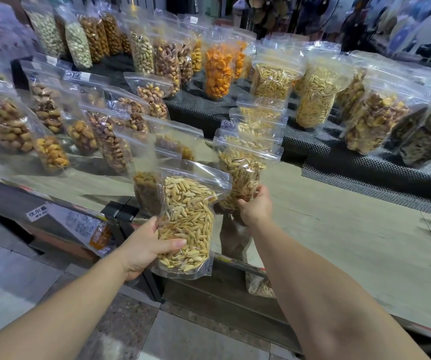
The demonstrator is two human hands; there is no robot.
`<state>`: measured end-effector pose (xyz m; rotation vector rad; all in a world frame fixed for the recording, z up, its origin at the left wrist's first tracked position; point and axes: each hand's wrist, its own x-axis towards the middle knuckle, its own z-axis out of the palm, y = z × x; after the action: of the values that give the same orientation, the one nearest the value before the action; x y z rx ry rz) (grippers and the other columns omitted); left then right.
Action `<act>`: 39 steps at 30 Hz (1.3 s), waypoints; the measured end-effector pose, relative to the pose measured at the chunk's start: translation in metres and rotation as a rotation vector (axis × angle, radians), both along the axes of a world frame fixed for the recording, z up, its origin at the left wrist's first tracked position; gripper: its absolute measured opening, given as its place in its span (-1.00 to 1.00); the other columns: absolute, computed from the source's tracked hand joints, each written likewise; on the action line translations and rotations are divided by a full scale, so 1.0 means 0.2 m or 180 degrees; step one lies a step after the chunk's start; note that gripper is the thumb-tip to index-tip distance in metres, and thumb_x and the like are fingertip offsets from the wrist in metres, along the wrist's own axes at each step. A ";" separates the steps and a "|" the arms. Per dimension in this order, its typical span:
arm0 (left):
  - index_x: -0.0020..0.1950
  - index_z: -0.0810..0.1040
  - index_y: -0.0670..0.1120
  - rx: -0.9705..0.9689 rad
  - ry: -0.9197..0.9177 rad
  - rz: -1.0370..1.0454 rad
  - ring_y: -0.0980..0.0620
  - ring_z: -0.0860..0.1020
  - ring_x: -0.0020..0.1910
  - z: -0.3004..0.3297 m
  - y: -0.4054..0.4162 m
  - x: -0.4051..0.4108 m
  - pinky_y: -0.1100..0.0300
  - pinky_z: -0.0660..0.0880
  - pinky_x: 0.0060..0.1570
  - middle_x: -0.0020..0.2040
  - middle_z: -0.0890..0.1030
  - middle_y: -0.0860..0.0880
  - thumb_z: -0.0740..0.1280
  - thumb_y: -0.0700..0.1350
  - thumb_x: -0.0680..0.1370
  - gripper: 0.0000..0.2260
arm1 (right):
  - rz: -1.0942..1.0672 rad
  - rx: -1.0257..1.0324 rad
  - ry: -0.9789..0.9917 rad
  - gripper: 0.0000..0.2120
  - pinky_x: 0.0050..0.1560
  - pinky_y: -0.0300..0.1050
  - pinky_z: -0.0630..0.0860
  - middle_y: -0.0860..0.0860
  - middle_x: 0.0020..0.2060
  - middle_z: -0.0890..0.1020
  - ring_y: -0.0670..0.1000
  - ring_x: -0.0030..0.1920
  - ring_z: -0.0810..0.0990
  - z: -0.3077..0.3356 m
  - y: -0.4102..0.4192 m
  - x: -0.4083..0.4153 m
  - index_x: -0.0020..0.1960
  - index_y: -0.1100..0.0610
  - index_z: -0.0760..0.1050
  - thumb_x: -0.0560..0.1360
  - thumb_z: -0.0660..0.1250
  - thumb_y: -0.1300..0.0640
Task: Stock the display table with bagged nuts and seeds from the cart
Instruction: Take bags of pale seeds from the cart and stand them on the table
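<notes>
The right hand (254, 205) holds a clear bag of pale seeds (241, 172) by its bottom, fingers curled round it. The bag stands up tall, its long side going up and down. It is out over the shiny worktop (339, 229), and I cannot tell if its bottom touches yet. Just behind it stands a line of bags with the same seeds (259, 126), going back toward the dark mat (320, 152). So this bag looks set to be the next one at the front of that line, and the open spot is right under it.

The left hand (148, 245) grips a second bag of pale seeds (187, 222), also upright, and pinches a bag of brown bits (146, 193) behind it. This hand is closer to the person, at the worktop's near edge. The right hand is nearer the line, so its bag should probably go down first.
</notes>
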<state>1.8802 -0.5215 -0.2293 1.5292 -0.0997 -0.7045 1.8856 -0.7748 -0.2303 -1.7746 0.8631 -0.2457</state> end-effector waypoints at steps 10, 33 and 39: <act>0.26 0.43 -0.05 0.0110 0.0063 0.0005 -0.01 0.66 0.12 0.02 -0.05 -0.02 0.17 0.59 0.03 0.15 0.67 -0.08 0.60 -0.23 0.28 -0.38 | -0.0213 0.0298 0.0037 -0.23 0.12 0.04 0.58 0.15 0.42 0.40 0.18 0.29 0.52 -0.02 -0.04 -0.06 0.52 0.05 0.19 0.44 0.51 0.19; 0.26 0.45 -0.13 0.0990 -0.0883 -0.0284 -0.09 0.50 0.31 -0.06 -0.49 0.21 -0.02 0.46 0.33 0.26 0.56 -0.13 0.47 -0.46 0.39 -0.48 | 0.1000 -0.0430 0.0169 -0.68 0.12 -0.02 0.58 -0.06 -0.05 0.64 0.01 0.00 0.62 -0.02 0.06 -0.31 0.21 0.10 0.51 0.49 0.44 0.25; 0.35 0.44 -0.10 0.1127 -0.1064 -0.0342 -0.03 0.55 0.24 -0.10 -0.47 0.23 0.00 0.49 0.31 0.22 0.59 -0.05 0.57 -0.32 0.35 -0.38 | 0.0944 0.0118 -0.0426 -0.61 0.10 -0.01 0.63 0.03 0.02 0.64 0.02 0.03 0.64 0.05 0.02 -0.33 0.13 0.05 0.49 0.39 0.55 0.21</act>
<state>1.9267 -0.6150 -0.2493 1.9861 -0.3242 -0.5639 1.8204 -0.7708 -0.2204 -1.8030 0.4983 -0.1508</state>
